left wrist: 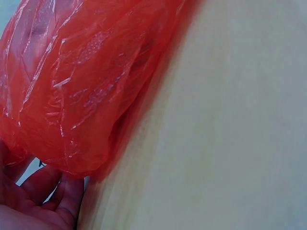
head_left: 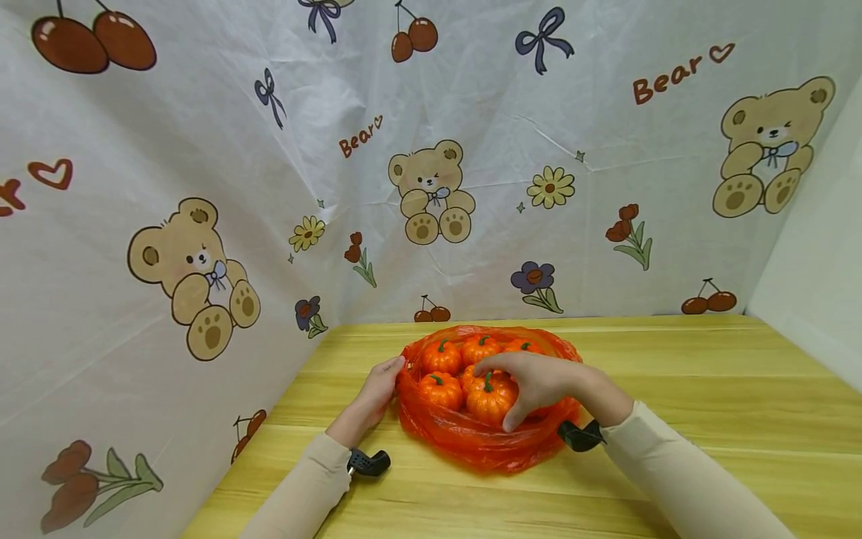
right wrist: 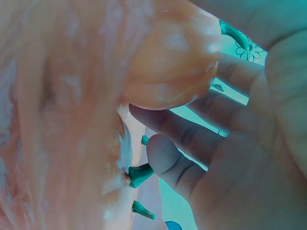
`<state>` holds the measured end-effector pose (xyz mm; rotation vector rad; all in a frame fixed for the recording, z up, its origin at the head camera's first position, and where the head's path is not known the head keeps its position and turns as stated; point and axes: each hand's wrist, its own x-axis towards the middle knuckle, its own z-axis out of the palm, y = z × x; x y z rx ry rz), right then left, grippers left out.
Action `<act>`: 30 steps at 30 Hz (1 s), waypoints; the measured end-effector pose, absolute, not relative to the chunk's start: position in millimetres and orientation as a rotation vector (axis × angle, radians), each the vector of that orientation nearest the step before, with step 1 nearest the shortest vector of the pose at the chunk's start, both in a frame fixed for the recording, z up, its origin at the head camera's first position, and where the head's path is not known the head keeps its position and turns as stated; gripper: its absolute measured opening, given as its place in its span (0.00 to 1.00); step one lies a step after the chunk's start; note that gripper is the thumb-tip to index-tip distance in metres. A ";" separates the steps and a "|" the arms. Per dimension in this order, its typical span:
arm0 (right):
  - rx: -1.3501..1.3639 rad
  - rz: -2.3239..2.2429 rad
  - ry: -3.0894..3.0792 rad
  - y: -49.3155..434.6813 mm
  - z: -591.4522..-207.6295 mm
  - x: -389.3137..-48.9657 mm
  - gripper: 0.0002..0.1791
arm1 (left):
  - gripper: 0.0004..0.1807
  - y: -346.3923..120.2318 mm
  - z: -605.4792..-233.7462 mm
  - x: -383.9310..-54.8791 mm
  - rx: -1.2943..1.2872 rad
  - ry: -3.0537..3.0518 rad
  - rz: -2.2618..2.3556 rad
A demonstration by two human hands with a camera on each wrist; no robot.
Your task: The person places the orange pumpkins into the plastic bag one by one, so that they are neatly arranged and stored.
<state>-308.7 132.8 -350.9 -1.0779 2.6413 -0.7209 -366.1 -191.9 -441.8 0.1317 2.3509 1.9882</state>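
A red plastic bag lies with its mouth spread wide, and several small orange pumpkins with green stems sit inside. At its left rim my left hand holds the plastic; in the left wrist view the fingers are curved beneath the red film. Over the bag's right side reaches my right hand, thumb and fingers around the front pumpkin. That pumpkin stands higher than its neighbours in the right wrist view. Part of the right hand's contact with it is hidden.
The bag rests on a light wooden table. Behind and to the left hangs a white curtain printed with bears, cherries and flowers. A plain white wall borders the right side. Black wrist-camera mounts project under the cuffs.
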 end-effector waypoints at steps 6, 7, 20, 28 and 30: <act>-1.096 -0.705 2.634 129.2 -350.7 -306.9 0.45 | 0.28 -192.2 -441.2 -366.4 0.128 2.358 1.988; -1.096 -0.704 2.631 128.6 -351.0 -306.9 0.45 | 0.27 -192.4 -441.3 -366.5 0.123 2.358 1.987; -1.116 -0.618 2.621 124.6 -352.4 -305.2 0.44 | 0.28 -192.5 -440.7 -363.8 0.123 2.351 1.981; -1.017 -0.611 2.609 121.1 -352.5 -301.6 0.45 | 0.28 -191.8 -439.7 -363.8 0.118 2.356 1.981; -1.011 -0.606 2.612 120.3 -353.1 -301.3 0.44 | 0.27 -191.9 -439.9 -364.0 0.115 2.356 1.979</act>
